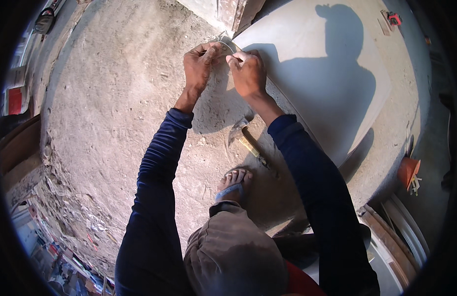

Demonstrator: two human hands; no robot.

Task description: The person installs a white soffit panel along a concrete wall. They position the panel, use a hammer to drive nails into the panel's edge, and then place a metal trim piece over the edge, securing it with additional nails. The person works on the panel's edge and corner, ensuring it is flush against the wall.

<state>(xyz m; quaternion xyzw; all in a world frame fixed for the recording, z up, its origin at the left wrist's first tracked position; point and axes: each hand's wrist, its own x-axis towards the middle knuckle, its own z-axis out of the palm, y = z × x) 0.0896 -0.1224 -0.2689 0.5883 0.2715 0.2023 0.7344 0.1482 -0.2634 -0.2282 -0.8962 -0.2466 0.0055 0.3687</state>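
A thin pale string or wire (pixel 226 45) arcs between my two hands at the far end of the floor patch. My left hand (pixel 197 70) is closed, pinching one side of it between thumb and fingertips. Close beside it, my right hand (pixel 249 74) has its fingers curled in a pinch on the other side. Both hands are just short of the slab's corner, where a large smooth pale slab (pixel 307 49) meets the base of a wall or post (pixel 227 14). A hammer (pixel 247 140) with a yellowish handle lies on the rough floor below my right hand.
My sandalled foot (pixel 233 185) stands close to the hammer on the dusty, uneven floor (pixel 110 113). An orange bucket-like container (pixel 408 170) sits at the right, and a small red tool (pixel 394 18) at the far right. Rubble (pixel 75 207) runs along the lower left.
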